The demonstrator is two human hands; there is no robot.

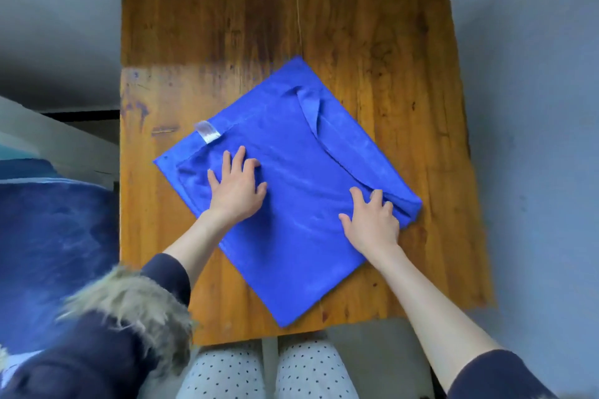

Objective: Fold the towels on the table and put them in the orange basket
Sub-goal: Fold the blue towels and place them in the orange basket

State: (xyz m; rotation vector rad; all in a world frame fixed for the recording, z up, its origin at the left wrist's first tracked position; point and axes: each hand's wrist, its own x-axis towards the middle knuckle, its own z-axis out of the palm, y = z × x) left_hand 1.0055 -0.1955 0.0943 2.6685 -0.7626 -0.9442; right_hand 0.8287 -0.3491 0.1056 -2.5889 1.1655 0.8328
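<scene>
A blue towel lies folded once on the wooden table, turned like a diamond, with a white label at its left edge. My left hand presses flat on the towel's left part, fingers spread. My right hand rests on the right part beside the folded edge, fingers spread and slightly bent on the cloth. A small flap is turned over near the towel's far corner. No orange basket is in view.
The table's near edge runs just above my knees in dotted trousers. A dark blue cushion or bedding lies to the left. Grey floor surrounds the table on the right and far side.
</scene>
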